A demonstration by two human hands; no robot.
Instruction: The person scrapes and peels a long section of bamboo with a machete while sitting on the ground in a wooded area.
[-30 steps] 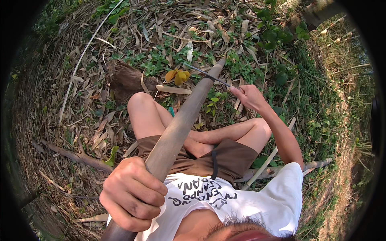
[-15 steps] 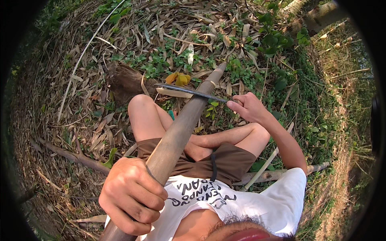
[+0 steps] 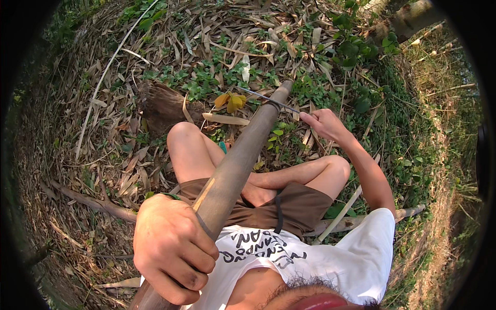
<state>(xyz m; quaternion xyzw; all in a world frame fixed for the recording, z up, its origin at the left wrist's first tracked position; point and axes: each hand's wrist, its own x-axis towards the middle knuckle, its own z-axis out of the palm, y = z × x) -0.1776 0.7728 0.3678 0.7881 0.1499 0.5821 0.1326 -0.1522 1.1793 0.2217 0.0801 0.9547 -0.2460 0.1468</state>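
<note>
A thick brown pole [image 3: 238, 161], with bamboo-like joint rings and a pale scraped strip along one side, slants across my lap. My left hand [image 3: 174, 243] wraps round its near end at the lower left. In my right hand [image 3: 326, 125], beyond my bent knee, is a knife [image 3: 261, 95] whose handle is hidden by my fingers. The narrow blade, seen nearly edge-on, crosses the pole at the ring near its far end. It appears to touch the pole there, though the contact is too small to tell surely.
I sit cross-legged on ground covered with dry leaves and green plants. A broken stump [image 3: 161, 105] lies beyond my left knee, beside yellow leaves [image 3: 231, 102] and a pale strip [image 3: 226, 119]. Branches lie at the left [image 3: 95, 200] and right [image 3: 356, 222]. A trunk [image 3: 413, 19] stands far right.
My right hand and the knife have moved away from me, up the pole to its far ring. The blade has turned more edge-on. My left hand keeps its hold, shifted slightly.
</note>
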